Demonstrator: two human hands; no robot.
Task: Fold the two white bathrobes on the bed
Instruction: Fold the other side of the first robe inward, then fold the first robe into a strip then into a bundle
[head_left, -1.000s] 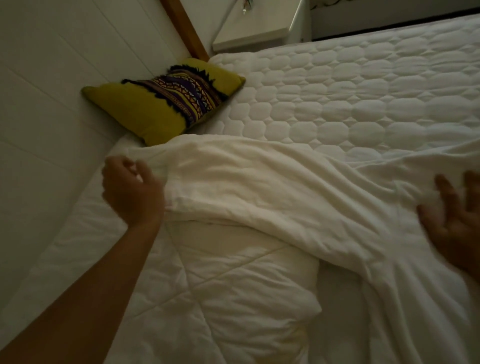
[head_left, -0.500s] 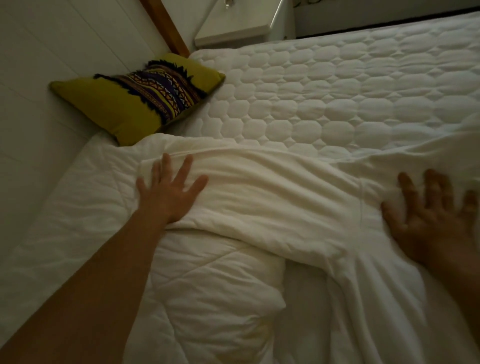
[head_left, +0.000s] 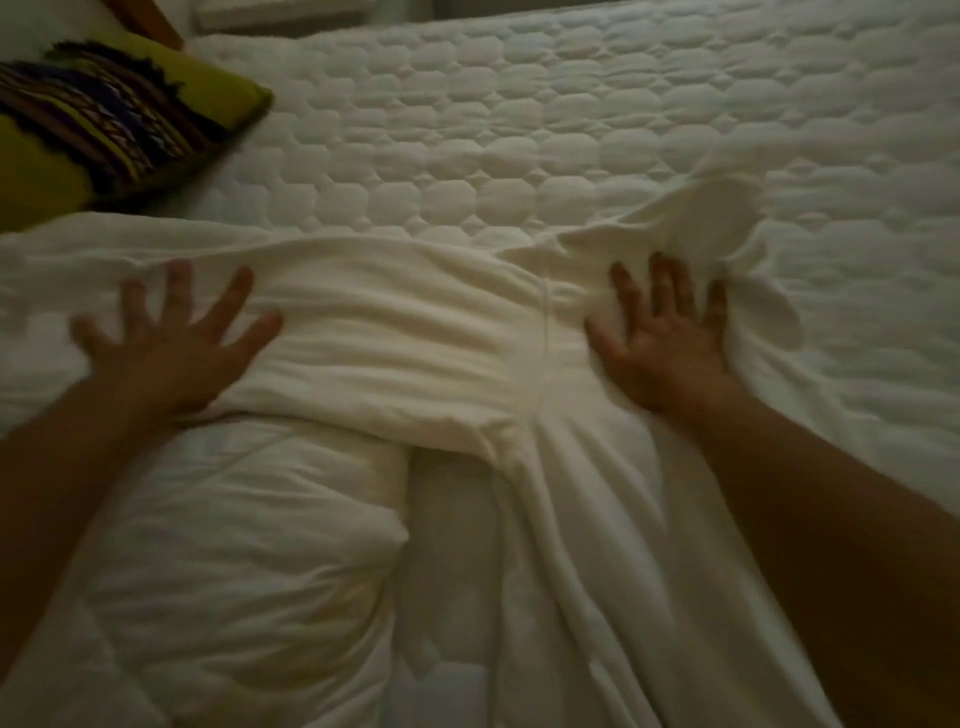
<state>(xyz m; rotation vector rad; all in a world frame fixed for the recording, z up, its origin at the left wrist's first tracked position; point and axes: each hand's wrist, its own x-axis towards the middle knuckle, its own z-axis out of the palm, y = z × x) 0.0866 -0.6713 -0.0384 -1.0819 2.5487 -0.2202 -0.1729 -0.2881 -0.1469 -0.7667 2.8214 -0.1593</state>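
Note:
A white bathrobe (head_left: 415, 338) lies spread across the quilted bed (head_left: 571, 130), its sleeve stretched leftward and its body running down toward the bottom right. My left hand (head_left: 171, 338) rests flat on the sleeve's left end with fingers spread. My right hand (head_left: 665, 338) presses flat on the robe near the shoulder, where the cloth bunches into a raised fold (head_left: 701, 223). Neither hand grips cloth. I can make out only one robe.
A yellow-green cushion (head_left: 104, 119) with a dark patterned band lies at the top left. A white quilted pillow or duvet (head_left: 234, 545) sits under the sleeve at the lower left. A nightstand edge (head_left: 280, 10) shows beyond the bed.
My left hand opened from a loose fist and now lies flat with spread fingers on the sleeve. My right hand slid left onto the robe. The view shifted right and closer.

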